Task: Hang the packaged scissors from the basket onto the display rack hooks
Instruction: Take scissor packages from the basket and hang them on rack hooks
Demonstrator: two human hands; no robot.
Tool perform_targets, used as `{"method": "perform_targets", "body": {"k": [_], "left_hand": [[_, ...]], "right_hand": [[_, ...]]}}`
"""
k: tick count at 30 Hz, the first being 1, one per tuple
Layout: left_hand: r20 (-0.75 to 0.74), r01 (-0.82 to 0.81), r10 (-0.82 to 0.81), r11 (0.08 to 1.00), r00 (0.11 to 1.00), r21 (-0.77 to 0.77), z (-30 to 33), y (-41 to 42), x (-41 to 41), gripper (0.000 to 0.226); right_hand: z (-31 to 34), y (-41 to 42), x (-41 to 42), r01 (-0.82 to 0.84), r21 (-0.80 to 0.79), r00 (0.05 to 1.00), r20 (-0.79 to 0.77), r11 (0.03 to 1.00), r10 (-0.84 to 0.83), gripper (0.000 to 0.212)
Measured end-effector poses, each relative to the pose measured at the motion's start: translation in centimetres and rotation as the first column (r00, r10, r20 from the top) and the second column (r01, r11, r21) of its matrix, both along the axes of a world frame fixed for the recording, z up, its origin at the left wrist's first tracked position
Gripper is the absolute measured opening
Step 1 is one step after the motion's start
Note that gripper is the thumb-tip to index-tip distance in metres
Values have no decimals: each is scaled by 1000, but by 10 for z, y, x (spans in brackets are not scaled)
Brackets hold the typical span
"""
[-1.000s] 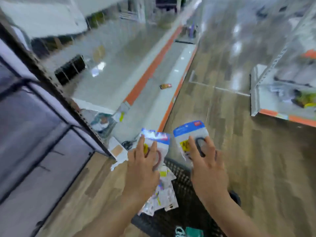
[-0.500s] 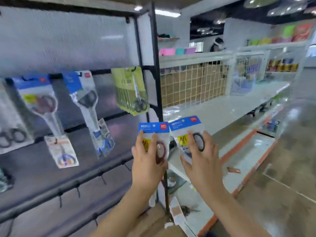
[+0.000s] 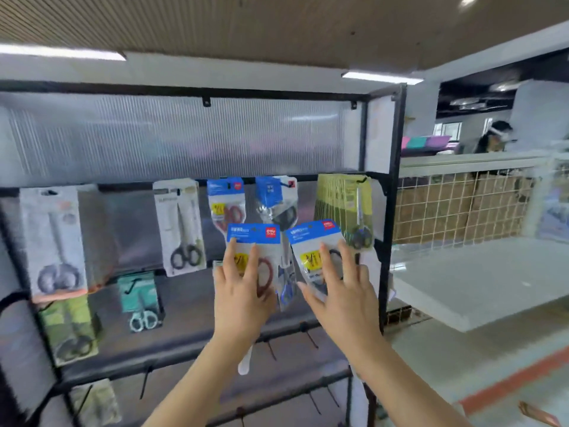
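Two packs of scissors are held up in front of the display rack (image 3: 397, 192), one in each hand. The left hand (image 3: 243, 291) grips a blue-topped pack with red-handled scissors (image 3: 257, 254); its fingers lie spread across the front of the pack, and the thumb is hidden behind it. The right hand (image 3: 341, 291) holds a blue-topped pack with black-handled scissors (image 3: 317, 248) at 3 o'clock of the first, tilted a little, fingers spread on the front and the thumb out at the lower left edge. The two packs sit just beside each other, their top corners close; whether they touch I cannot tell.

Behind them, at 12 o'clock, a hung red-handled pack (image 3: 226, 204) and a hung dark-handled pack (image 3: 277, 201) dangle from the rack's upper bar. A yellow-green pack (image 3: 345, 204) hangs at 2 o'clock of the right hand, near the rack's right post. At 9 o'clock of the left hand hangs a white pack with black handles (image 3: 180, 226), and further at 9 o'clock a grey pack (image 3: 52, 238). Below those, at 8 o'clock, hang a teal pack (image 3: 140, 300) and a green pack (image 3: 69, 328). Bare black hooks (image 3: 309, 335) stick out of the lower bars at 6 o'clock. A white shelf (image 3: 480, 282) stands at 3 o'clock of the rack.
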State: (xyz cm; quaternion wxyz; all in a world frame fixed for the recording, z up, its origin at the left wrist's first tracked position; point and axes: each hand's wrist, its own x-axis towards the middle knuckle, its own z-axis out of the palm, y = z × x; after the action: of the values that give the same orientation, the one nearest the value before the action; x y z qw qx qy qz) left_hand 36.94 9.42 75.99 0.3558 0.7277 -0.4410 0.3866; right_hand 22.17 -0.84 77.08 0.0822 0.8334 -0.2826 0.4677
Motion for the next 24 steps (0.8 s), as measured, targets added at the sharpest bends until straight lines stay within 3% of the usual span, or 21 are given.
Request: {"method": "perform_targets", "body": {"k": [10,24], "left_hand": [[79,-20,27,996,996,-83,31,10,66,90],[59,-137,138,990,989,-27,53,-29,102,81]], "right_hand": [[32,-11,59,35,-52,999,38,998,-33,70],[55,-55,102,69,-46,994,87,997,-65,71]]}}
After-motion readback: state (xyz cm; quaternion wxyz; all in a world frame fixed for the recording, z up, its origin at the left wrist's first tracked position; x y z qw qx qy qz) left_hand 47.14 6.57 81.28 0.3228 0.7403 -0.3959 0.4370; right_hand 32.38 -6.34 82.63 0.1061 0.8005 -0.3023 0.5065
